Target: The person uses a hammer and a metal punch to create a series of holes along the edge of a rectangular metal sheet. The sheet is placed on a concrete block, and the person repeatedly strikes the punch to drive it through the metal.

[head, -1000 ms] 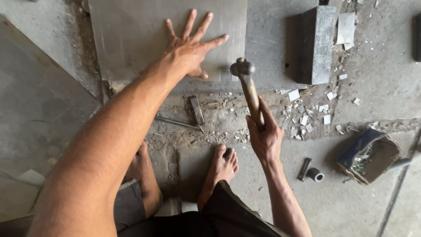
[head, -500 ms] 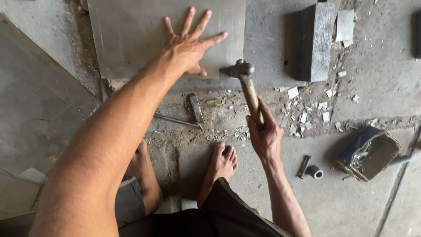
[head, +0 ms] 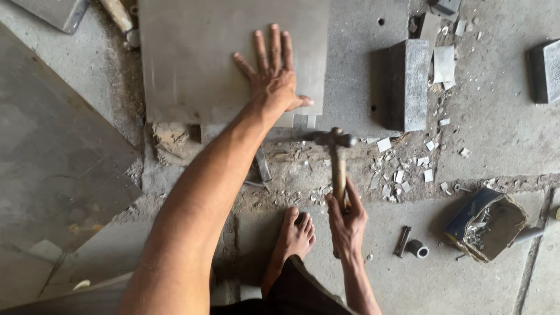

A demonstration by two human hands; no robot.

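Observation:
My left hand lies flat, fingers spread, on a large grey floor tile near its front right corner. My right hand grips the wooden handle of a hammer. The hammer's metal head sits low, just in front of the tile's front edge, over broken mortar and rubble. My bare foot rests on the floor beside my right hand.
A grey stone block stands to the right of the tile, another at the far right. White tile chips litter the ground. An open cardboard box of small metal parts and a short metal pipe piece lie at right. A large slab lies at left.
The hammer head has swung down and left toward the tile's front edge. My left hand has stayed flat on the tile while the view shifted.

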